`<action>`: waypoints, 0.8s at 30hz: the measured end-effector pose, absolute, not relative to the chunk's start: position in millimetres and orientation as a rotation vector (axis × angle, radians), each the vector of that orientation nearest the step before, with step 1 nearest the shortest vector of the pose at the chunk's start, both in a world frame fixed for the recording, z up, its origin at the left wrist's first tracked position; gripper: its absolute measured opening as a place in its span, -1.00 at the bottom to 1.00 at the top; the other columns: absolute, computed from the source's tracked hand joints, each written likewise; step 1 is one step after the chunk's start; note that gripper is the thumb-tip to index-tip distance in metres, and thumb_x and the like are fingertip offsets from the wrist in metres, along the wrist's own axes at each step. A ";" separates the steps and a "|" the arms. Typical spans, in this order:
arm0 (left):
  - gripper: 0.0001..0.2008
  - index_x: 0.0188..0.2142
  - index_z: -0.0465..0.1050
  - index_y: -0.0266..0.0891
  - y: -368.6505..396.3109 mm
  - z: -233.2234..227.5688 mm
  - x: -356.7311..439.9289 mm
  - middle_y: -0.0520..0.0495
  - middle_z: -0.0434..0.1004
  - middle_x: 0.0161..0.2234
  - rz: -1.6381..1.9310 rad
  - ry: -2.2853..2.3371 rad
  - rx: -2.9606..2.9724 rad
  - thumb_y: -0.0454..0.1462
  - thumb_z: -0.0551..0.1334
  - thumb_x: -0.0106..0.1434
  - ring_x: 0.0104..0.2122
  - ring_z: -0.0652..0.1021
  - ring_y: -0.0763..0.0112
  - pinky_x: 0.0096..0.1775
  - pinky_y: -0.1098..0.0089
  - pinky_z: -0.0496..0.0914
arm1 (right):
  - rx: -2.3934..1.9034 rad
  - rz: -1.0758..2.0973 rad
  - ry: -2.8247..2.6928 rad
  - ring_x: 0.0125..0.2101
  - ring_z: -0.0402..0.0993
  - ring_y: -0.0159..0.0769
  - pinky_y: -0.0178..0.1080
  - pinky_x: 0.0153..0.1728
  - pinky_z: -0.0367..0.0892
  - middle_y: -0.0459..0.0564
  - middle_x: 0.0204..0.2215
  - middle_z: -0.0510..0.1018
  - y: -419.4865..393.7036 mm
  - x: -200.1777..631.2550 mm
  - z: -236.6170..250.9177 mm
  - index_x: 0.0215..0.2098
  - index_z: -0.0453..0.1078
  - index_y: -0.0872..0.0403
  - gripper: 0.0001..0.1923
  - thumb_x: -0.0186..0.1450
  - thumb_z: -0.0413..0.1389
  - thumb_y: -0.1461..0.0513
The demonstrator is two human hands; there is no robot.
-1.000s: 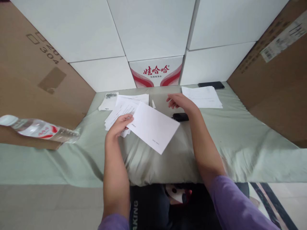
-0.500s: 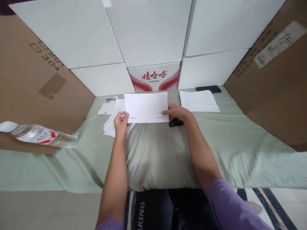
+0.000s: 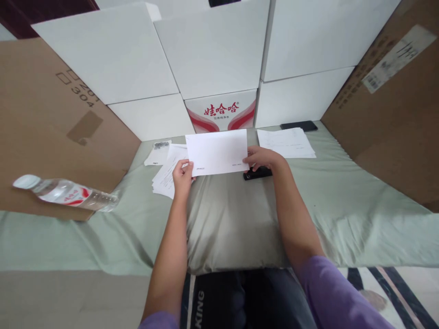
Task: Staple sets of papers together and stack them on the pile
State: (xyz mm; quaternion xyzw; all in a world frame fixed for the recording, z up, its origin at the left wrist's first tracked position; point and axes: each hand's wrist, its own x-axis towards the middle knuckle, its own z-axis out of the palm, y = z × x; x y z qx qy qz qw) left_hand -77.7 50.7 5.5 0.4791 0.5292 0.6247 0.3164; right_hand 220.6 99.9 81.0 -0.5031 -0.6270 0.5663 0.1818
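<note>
Held paper: white paper [image 3: 217,151], small print along its lower edge, raised over the green cloth [image 3: 229,224] between the left pile [image 3: 165,177] and right pile [image 3: 287,144].
Left hand: [image 3: 182,176] pinching the paper's lower left corner.
Right hand: [image 3: 263,157] gripping its lower right edge, above a black object [image 3: 259,173], perhaps a stapler.
Progress: paper is up and level, not yet laid down; looks mid-handling. Both piles lie out of hand; how much is finished or left, cannot tell.
Paper count: two piles; one held piece, single or stacked unclear. Sheets per pile not countable.
Other counts: one phone [image 3: 299,125], one bottle [image 3: 72,194], one small white packet [image 3: 158,153], one red-printed panel [image 3: 222,112].
</note>
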 end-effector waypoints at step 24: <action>-0.38 0.23 0.30 -0.23 51.6 -16.8 -98.1 -0.27 0.21 0.34 0.501 2.268 2.038 0.02 0.17 0.26 0.31 0.23 -0.03 0.25 -0.01 0.17 | -1.453 0.580 -0.262 -0.75 -0.02 -0.56 -0.49 -0.76 -0.09 -0.29 -0.64 0.10 132.1 379.0 12.3 -0.24 0.32 0.08 -0.86 0.29 -0.05 0.34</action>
